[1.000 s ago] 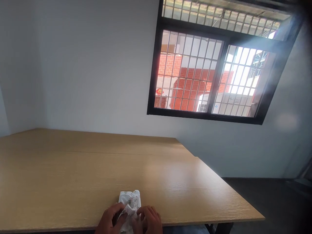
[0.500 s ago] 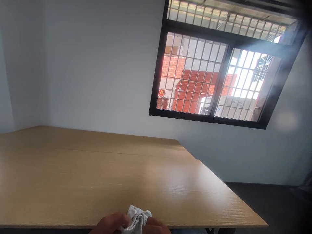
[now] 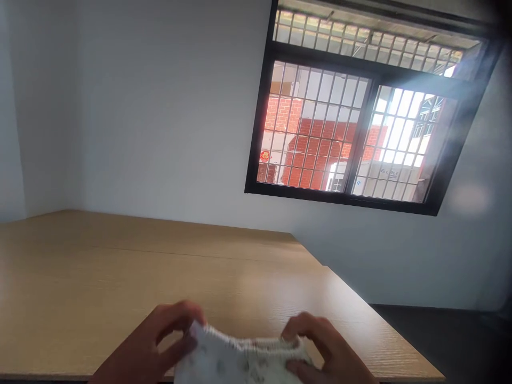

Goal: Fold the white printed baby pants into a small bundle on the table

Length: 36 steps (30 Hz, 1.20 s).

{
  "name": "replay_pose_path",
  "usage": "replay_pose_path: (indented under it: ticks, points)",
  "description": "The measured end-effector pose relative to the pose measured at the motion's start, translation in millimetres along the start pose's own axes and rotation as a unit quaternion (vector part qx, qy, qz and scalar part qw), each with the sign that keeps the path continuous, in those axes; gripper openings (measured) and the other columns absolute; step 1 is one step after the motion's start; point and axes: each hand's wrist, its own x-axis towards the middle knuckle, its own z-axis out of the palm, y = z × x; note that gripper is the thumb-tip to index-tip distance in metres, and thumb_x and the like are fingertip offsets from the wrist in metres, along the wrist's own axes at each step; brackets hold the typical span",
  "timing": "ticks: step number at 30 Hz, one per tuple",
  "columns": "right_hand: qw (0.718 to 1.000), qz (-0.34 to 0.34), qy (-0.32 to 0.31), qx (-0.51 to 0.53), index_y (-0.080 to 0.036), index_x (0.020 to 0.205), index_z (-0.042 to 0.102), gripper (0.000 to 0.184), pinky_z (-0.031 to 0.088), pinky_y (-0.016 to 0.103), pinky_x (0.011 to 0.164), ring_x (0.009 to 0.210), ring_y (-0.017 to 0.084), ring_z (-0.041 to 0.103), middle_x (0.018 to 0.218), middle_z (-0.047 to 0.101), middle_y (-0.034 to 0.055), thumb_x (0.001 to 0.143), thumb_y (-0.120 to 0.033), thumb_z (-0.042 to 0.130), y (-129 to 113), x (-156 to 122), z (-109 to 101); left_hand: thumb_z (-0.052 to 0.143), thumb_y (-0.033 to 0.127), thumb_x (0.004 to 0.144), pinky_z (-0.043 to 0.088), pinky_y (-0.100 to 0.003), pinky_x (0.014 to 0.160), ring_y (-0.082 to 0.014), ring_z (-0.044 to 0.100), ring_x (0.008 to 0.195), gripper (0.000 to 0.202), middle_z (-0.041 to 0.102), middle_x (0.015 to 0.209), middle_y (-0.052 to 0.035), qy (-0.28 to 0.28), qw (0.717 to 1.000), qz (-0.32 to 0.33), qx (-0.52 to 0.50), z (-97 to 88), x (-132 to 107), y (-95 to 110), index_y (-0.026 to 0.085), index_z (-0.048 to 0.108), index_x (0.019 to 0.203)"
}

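A white piece of fabric with faint grey-green print spans the bottom of the view, just over the table's front edge. Its upper rim is gathered like an elastic waistband and dips slightly in the middle. My left hand pinches the left end of that rim between thumb and fingers. At the right end, my right hand grips the rim the same way, thumb in front and fingers behind. The lower part of the fabric is cut off by the frame, so its full shape cannot be made out.
A wide light-wood table stretches ahead to a grey-white wall, with a seam across its far part. Its right edge slants towards me, with dark floor beyond. A black-framed barred window is set in the wall.
My hands have moved apart and up. The fabric, bunched up between them before, is now stretched wide with its gathered rim spread out.
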Motion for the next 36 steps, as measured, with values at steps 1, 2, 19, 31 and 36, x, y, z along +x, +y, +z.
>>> replay_pose_path:
  ticks: [1,2,19,31,36]
  points:
    - [1.000,0.002,0.000,-0.007,-0.024,0.097,0.062,0.016,0.050,0.027,0.078,0.089,0.019,0.060,0.092,0.064,0.0037,0.086,-0.033,0.067,0,20,-6,0.050,0.052,0.098,0.050,-0.022,0.073,-0.0171,0.057,0.078,0.032,0.058,0.085,-0.0008,0.006,1.000,0.021,0.002,-4.2,25,0,0.025,0.063,0.106]
    - [1.000,-0.017,-0.015,-0.007,-0.023,0.102,0.059,0.014,0.050,0.028,0.077,0.085,0.018,0.060,0.092,0.064,0.0030,0.089,-0.030,0.061,3,42,-11,0.045,0.053,0.099,0.049,-0.022,0.067,-0.0164,0.054,0.072,0.035,0.055,0.080,0.0005,0.006,0.999,0.043,0.016,-7.2,52,-2,0.024,0.060,0.113]
    - [0.953,0.058,-0.148,-0.259,-0.013,0.141,0.050,0.052,0.031,0.040,0.116,0.140,0.028,0.039,0.149,0.046,0.0149,0.095,-0.036,0.046,184,113,111,0.040,0.035,0.098,0.013,-0.059,0.118,-0.0354,0.013,0.147,0.057,0.022,0.158,-0.0161,-0.125,0.918,-0.106,0.361,122.8,124,-140,0.013,0.034,0.150]
    - [0.932,0.161,-0.087,-0.313,-0.010,0.148,0.040,0.056,0.022,0.045,0.119,0.146,0.028,0.026,0.156,0.034,0.0159,0.099,-0.036,0.037,222,129,115,0.054,0.046,0.093,0.030,-0.042,0.117,-0.0263,0.033,0.141,0.055,0.037,0.154,-0.0065,-0.193,0.940,0.069,0.274,185.2,99,-75,0.030,0.043,0.144]
    - [0.909,0.206,-0.063,-0.357,-0.005,0.144,0.044,0.054,0.027,0.044,0.115,0.143,0.031,0.033,0.151,0.041,0.0219,0.100,-0.036,0.039,212,128,106,0.045,0.025,0.097,0.019,-0.058,0.119,-0.0325,0.021,0.146,0.049,0.027,0.157,-0.0139,-0.269,0.933,0.082,0.225,217.0,70,-82,0.024,0.043,0.145]
